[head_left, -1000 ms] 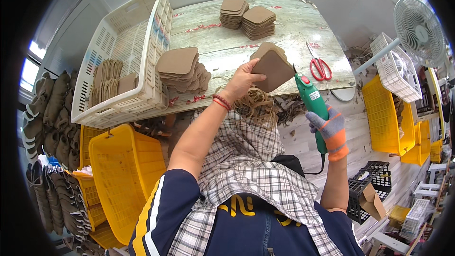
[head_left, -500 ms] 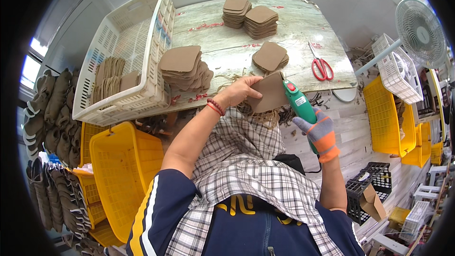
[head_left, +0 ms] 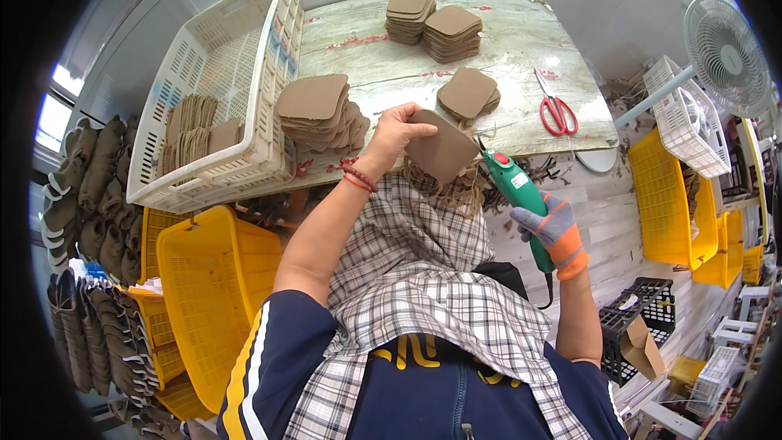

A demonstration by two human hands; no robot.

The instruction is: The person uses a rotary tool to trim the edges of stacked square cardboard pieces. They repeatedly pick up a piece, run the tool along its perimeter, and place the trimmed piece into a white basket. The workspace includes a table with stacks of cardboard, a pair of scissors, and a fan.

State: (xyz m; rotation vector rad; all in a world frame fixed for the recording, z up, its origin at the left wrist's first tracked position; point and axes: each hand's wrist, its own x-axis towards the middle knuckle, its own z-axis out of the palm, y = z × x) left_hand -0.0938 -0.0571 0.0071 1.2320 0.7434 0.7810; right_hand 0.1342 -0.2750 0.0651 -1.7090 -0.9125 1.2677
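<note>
Between the thumb and fingers of my left hand (head_left: 400,134) is a brown fabric piece (head_left: 442,149) with rounded corners, held by its left side over the table's front edge. Gloved in grey and orange, my right hand (head_left: 547,228) is wrapped round a green electric cutter (head_left: 513,182) with a red button. The cutter's dark tip is close to the piece's right edge; I cannot tell whether they touch. A small stack of similar pieces (head_left: 468,93) lies just beyond. To the left rises a taller, uneven stack (head_left: 314,102). Thin brown trimmings (head_left: 456,196) hang below the held piece.
Red-handled scissors (head_left: 559,114) lie on the worn table (head_left: 366,57), with two more stacks (head_left: 451,31) at its back. A white crate (head_left: 273,98) holding brown pieces stands left. Yellow bins (head_left: 208,277) flank me. A fan (head_left: 725,57) stands right, and scraps litter the floor.
The held piece has moved left and turned, with my left hand shifting slightly left and up. The cutter has drawn back a little from its edge, right and downward.
</note>
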